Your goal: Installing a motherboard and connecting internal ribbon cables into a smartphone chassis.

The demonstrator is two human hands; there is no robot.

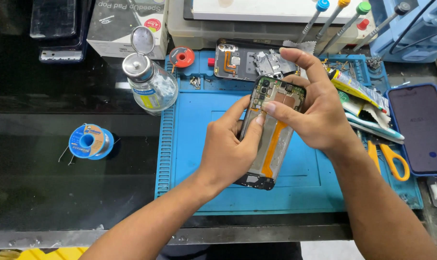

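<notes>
Orange flex cable exposed on opened smartphone (pixel 271 130), held above blue repair mat (pixel 199 144), left hand (pixel 228 149) clamped on its side, right hand (pixel 310 115) pinching upper interior; risk: fingers tearing cable, or chassis slipping onto loose screws (pixel 195 83).

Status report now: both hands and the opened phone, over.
Left hand grips opened phone. Right hand pinches its upper part. Both above blue mat.
</notes>
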